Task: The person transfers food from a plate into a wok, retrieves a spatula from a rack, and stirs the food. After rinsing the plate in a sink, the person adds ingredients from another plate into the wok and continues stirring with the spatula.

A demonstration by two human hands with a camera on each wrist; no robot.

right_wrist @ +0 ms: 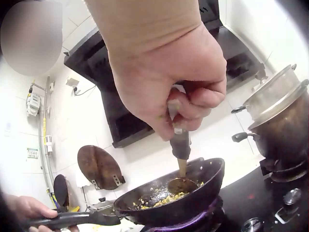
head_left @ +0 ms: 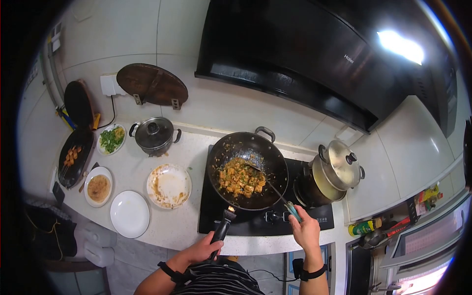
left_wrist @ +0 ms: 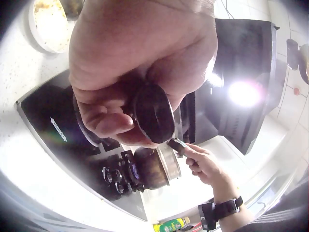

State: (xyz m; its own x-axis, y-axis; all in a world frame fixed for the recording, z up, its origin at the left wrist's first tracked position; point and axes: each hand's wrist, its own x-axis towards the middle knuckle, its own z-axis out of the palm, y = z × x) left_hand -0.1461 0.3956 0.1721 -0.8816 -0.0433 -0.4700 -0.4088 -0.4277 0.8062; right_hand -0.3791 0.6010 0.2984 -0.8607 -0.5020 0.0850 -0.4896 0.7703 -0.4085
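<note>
My left hand (head_left: 200,248) grips the black handle (head_left: 222,234) of a dark wok (head_left: 275,182) over the cooktop. Its fingers curl round the handle end (left_wrist: 153,113) in the left wrist view. Browned cubes with green bits (head_left: 241,179) lie in the wok. My right hand (head_left: 306,230) holds the teal grip (head_left: 294,211) of a long-handled cooking utensil. The utensil's rounded head (right_wrist: 182,184) is down inside the wok, partly hidden by food in the head view. In the right wrist view, my right fingers curl round the upper handle (right_wrist: 180,145).
A purple-blue flame (right_wrist: 193,223) burns beneath the wok. On the right burner stands a lidded steel pot (head_left: 334,167). Left of the cooktop are a sauce-smeared plate (head_left: 184,187), a white plate (head_left: 130,214), a flatbread plate (head_left: 109,187) and a lidded pot (head_left: 153,137). The range hood (head_left: 290,54) hangs above.
</note>
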